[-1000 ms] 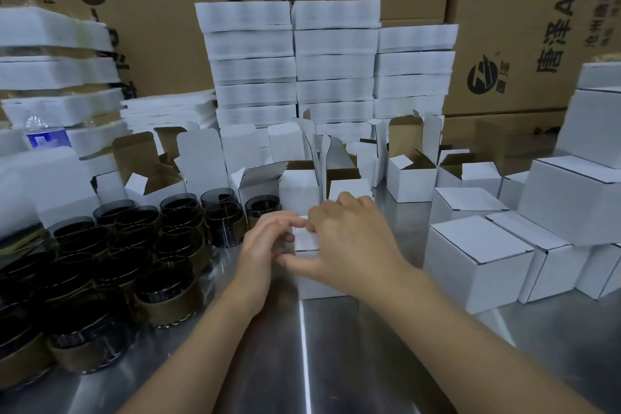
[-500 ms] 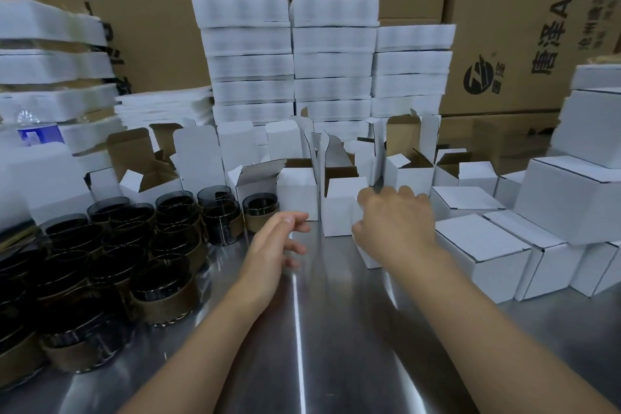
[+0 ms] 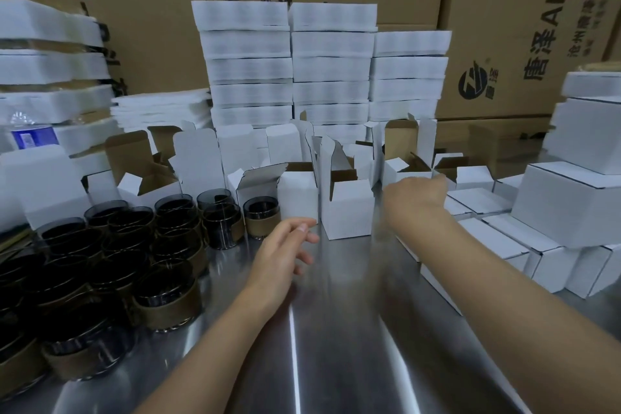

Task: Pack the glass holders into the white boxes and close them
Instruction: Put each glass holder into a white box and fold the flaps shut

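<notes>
Dark glass holders [image 3: 168, 292] with brown sleeves crowd the left of the steel table [image 3: 336, 356]; one single holder [image 3: 261, 216] stands nearest the middle. Upright open white boxes [image 3: 347, 208] stand in a row behind my hands. My left hand [image 3: 285, 254] hovers over the table with relaxed fingers and holds nothing. My right hand [image 3: 416, 195] is blurred and stretched out to the right, by the closed white boxes [image 3: 480, 200]. Its fingers are hidden behind the back of the hand, so its grip cannot be made out.
Closed white boxes [image 3: 571, 208] are piled at the right, some under my right forearm. Stacks of flat white box blanks [image 3: 331, 44] rise at the back, in front of large brown cartons [image 3: 504, 10]. A water bottle [image 3: 30, 139] stands at far left.
My two hands parted from the closed box at the middle. The right hand swept that box away to the right; the left hand drew back a little and stays free.
</notes>
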`<state>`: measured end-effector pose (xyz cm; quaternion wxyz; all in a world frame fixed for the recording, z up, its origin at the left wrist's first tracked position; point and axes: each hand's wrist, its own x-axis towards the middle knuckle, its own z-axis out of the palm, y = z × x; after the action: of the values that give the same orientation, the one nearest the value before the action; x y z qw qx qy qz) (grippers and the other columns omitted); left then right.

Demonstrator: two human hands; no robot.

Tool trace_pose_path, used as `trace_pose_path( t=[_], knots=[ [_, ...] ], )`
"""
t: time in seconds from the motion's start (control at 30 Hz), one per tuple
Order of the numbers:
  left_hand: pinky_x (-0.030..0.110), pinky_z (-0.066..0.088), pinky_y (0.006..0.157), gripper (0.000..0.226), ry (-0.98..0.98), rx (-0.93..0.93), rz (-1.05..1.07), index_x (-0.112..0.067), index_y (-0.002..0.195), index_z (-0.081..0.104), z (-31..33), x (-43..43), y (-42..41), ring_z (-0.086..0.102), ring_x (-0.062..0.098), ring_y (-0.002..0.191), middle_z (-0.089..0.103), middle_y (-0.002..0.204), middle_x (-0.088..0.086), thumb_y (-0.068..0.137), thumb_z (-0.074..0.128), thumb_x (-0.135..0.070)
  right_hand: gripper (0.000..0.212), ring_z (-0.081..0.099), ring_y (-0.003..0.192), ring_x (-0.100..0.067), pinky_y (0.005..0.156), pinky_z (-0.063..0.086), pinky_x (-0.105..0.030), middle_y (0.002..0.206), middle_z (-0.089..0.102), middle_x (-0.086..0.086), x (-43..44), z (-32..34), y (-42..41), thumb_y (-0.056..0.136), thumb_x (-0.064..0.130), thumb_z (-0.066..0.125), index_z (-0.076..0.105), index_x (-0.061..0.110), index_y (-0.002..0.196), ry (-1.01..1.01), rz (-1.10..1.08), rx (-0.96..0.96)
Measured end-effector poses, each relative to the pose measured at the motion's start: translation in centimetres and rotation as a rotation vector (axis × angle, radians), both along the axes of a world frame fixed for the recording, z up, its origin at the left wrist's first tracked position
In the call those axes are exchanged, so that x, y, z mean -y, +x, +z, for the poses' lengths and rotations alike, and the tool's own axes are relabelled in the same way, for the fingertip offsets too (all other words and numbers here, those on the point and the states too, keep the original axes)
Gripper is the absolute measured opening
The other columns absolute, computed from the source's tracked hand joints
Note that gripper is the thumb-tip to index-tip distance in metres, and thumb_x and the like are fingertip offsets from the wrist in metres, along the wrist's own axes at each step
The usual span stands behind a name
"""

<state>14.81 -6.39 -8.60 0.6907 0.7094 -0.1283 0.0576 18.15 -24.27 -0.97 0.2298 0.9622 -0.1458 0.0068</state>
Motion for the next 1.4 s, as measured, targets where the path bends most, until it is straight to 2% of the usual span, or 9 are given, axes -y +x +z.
trace_pose_path(
  t=[0.1, 0.23, 0.4, 0.57, 0.73, 0.8, 0.93, 1.2, 1.4],
  knots=[
    [0.029, 0.039, 0.059, 0.023, 0.028, 0.005, -0.007, -0.023, 0.098, 0.064, 0.0, -0.1, -0.1, 0.053, 0.013, 0.064, 0.066, 0.088, -0.001, 0.100, 0.042, -0.017, 0.035, 0.056, 0.110, -0.028, 0.088, 0.040, -0.037, 0.119, 0.060, -0.006, 0.7, 1.1, 0.5, 0.085, 0.018, 0.054, 0.055, 0.016, 0.120, -0.029, -0.052, -0.072],
    [0.029, 0.039, 0.060, 0.024, 0.047, 0.009, -0.009, -0.024, 0.097, 0.064, 0.1, -0.1, -0.2, 0.053, 0.011, 0.062, 0.065, 0.089, 0.001, 0.100, 0.041, -0.018, 0.030, 0.058, 0.103, -0.026, 0.092, 0.044, -0.037, 0.114, 0.059, -0.004, 2.2, 1.7, 0.9, 0.088, 0.016, 0.050, 0.056, 0.016, 0.118, -0.031, -0.078, -0.079],
    [0.028, 0.039, 0.060, 0.022, 0.069, 0.004, -0.005, -0.024, 0.095, 0.064, 0.0, -0.1, -0.1, 0.053, 0.009, 0.059, 0.065, 0.086, -0.001, 0.099, 0.043, -0.018, 0.055, 0.052, 0.112, -0.030, 0.080, 0.043, -0.036, 0.124, 0.053, -0.009, 6.2, 2.7, 2.6, 0.092, 0.027, 0.049, 0.029, 0.021, 0.143, 0.284, -0.013, 0.132],
    [0.032, 0.040, 0.063, 0.021, 0.106, 0.017, 0.001, -0.024, 0.097, 0.064, 0.0, -0.1, -0.1, 0.054, 0.009, 0.060, 0.066, 0.086, -0.002, 0.099, 0.044, -0.018, 0.058, 0.041, 0.126, -0.037, 0.100, 0.039, -0.045, 0.144, 0.037, -0.016, 10.1, 3.5, 4.1, 0.097, 0.022, 0.040, 0.017, 0.016, 0.150, 0.568, -0.089, 0.241],
    [0.033, 0.042, 0.065, 0.022, 0.123, 0.031, 0.004, -0.025, 0.096, 0.065, -0.1, -0.1, 0.0, 0.054, 0.011, 0.060, 0.067, 0.085, -0.001, 0.099, 0.045, -0.017, 0.046, 0.040, 0.130, -0.036, 0.108, 0.034, -0.046, 0.150, 0.029, -0.015, 10.9, 1.0, 4.4, 0.098, 0.021, 0.035, 0.034, 0.010, 0.143, 0.523, -0.119, 0.126],
    [0.033, 0.042, 0.066, 0.022, 0.126, 0.027, 0.007, -0.027, 0.094, 0.065, -0.2, 0.0, 0.1, 0.054, 0.011, 0.060, 0.067, 0.082, -0.004, 0.098, 0.045, -0.017, 0.048, 0.044, 0.123, -0.038, 0.102, 0.039, -0.044, 0.148, 0.020, -0.017, 10.9, 1.0, 4.6, 0.097, 0.020, 0.042, 0.034, 0.004, 0.141, 0.568, -0.171, 0.236],
    [0.030, 0.042, 0.062, 0.022, 0.133, 0.032, 0.002, -0.029, 0.093, 0.065, -0.5, -0.1, 0.2, 0.055, 0.009, 0.059, 0.067, 0.080, -0.006, 0.098, 0.046, -0.019, 0.044, 0.052, 0.107, -0.036, 0.090, 0.045, -0.042, 0.133, 0.031, -0.020, 10.8, 1.2, 4.8, 0.091, 0.015, 0.058, 0.042, -0.002, 0.128, 0.641, -0.159, 0.440],
    [0.030, 0.041, 0.061, 0.023, 0.141, 0.046, 0.015, -0.030, 0.090, 0.066, -0.5, -0.2, 0.3, 0.054, 0.009, 0.056, 0.066, 0.074, -0.010, 0.098, 0.048, -0.018, 0.029, 0.053, 0.099, -0.047, 0.071, 0.038, -0.038, 0.119, 0.045, -0.026, 10.2, 4.3, 2.8, 0.090, 0.011, 0.053, 0.051, -0.007, 0.112, 0.531, 0.050, 0.933],
    [0.025, 0.042, 0.062, 0.020, 0.160, 0.049, 0.014, -0.028, 0.090, 0.067, -0.6, -0.3, 0.3, 0.054, 0.007, 0.057, 0.067, 0.076, -0.008, 0.096, 0.049, -0.019, 0.032, 0.051, 0.093, -0.023, 0.077, 0.034, -0.021, 0.116, 0.055, -0.015, 7.1, 4.7, -0.9, 0.091, 0.024, 0.053, 0.057, 0.007, 0.118, 0.635, 0.379, 1.288]
  ],
)
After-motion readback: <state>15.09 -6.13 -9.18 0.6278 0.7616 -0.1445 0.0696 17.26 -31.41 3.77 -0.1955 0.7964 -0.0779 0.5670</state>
